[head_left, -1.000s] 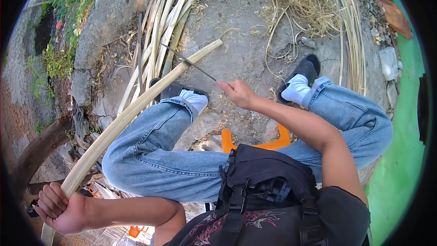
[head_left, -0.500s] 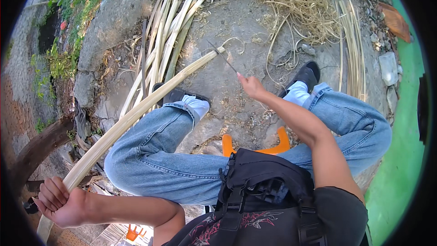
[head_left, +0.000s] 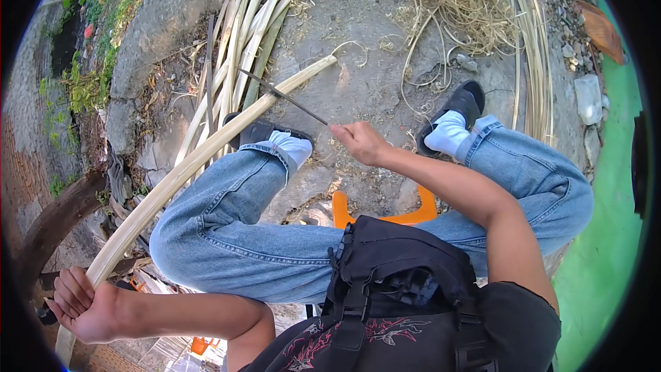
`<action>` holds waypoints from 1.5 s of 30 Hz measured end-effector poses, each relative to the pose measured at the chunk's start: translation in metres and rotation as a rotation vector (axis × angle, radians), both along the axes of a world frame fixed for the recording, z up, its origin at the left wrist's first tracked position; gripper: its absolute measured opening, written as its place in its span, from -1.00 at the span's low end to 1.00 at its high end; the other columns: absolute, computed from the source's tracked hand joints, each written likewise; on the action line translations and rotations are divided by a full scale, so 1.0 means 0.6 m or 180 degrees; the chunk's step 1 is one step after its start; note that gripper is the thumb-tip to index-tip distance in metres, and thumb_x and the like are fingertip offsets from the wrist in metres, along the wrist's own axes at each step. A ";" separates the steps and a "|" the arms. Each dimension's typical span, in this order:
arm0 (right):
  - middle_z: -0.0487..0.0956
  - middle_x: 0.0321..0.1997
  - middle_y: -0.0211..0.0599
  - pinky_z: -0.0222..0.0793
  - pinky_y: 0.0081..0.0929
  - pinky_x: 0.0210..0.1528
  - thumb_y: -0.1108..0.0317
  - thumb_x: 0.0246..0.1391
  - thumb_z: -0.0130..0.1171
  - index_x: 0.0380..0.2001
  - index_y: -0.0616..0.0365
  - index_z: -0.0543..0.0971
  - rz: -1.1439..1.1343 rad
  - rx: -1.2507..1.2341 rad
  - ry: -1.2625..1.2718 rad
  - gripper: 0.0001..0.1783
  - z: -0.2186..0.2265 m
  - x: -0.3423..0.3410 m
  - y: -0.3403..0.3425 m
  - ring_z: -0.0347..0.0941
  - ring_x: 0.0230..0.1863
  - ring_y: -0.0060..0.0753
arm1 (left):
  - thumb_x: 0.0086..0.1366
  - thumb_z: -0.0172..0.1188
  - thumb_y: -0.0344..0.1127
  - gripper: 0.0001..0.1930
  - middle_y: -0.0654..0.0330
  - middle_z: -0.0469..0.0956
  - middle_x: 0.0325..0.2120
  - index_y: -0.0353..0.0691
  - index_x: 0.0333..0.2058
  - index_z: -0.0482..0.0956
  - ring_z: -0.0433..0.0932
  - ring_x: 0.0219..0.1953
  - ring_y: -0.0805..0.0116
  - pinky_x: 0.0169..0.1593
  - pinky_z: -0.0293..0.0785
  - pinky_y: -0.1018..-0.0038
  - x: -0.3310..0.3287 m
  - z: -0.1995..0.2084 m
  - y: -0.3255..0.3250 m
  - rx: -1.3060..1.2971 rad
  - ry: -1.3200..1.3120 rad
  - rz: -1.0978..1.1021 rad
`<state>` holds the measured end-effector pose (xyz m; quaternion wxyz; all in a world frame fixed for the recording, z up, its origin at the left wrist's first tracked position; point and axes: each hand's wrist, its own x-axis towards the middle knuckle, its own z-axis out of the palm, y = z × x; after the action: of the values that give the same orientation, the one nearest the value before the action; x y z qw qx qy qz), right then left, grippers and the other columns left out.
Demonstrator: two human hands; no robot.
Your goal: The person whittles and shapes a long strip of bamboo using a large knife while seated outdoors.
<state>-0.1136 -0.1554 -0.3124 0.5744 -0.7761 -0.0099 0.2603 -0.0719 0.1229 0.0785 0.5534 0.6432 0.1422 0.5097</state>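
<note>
A long pale strip that looks like split bamboo point(head_left: 206, 149) slants from the lower left up to the middle of the view. My left hand point(head_left: 86, 308) is closed around it near its lower end. In my right hand point(head_left: 361, 142) is the handle end of a thin dark-bladed knife point(head_left: 297, 105), the handle mostly hidden by the fingers. The blade lies across the strip a little below its far tip. A thin curled shaving point(head_left: 352, 43) shows beside that tip.
A bundle of similar strips point(head_left: 237, 48) lies on the ground at the far left, more strips point(head_left: 533, 69) at the right. Tangled shavings point(head_left: 458, 0) are heaped at the far side. An orange plastic seat edge point(head_left: 411, 215) shows between my legs. Broken concrete point(head_left: 162, 31) borders the left.
My right hand has come nearer and to the left, so the blade has moved from the strip's tip to lower along it. My left hand keeps its hold.
</note>
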 end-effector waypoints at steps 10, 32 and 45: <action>0.30 -0.82 -0.03 0.17 -0.15 -0.54 -0.25 0.14 -0.20 -0.80 0.35 0.37 -0.0022 -0.0231 0.0278 -0.19 -0.040 -0.005 -0.018 0.22 -0.71 -0.22 | 0.23 -0.15 -0.39 -0.58 0.33 -0.08 -0.77 0.02 -0.77 -0.07 -0.11 -0.73 0.51 -0.65 -0.22 0.53 0.002 -0.001 0.003 -0.0081 -0.0071 0.0394; 0.37 -0.73 0.17 0.23 -0.09 -0.44 -0.30 0.10 -0.19 -0.81 0.41 0.38 -0.0562 -0.1205 0.1124 -0.13 -0.120 0.048 -0.080 0.35 -0.63 0.00 | 0.18 -0.18 -0.39 -0.62 0.36 -0.09 -0.77 0.03 -0.76 -0.05 -0.13 -0.73 0.53 -0.63 -0.21 0.57 -0.019 0.012 0.065 -0.0513 -0.0126 -0.2740; 0.50 -0.41 0.37 0.34 -0.08 -0.11 -0.36 0.06 -0.24 -0.50 0.45 0.57 -0.0551 -0.1562 0.1067 -0.10 -0.128 0.047 -0.073 0.48 -0.21 0.26 | 0.17 -0.52 0.46 -0.29 0.27 0.02 -0.73 -0.16 -0.65 0.08 -0.07 -0.71 0.49 -0.66 -0.13 0.59 -0.003 -0.019 0.078 -0.0216 -0.0564 -0.0796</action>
<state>-0.0854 -0.1995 -0.3891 0.3835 -0.8358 0.2142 0.3294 -0.0734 0.1695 0.0670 0.6444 0.5894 0.0288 0.4864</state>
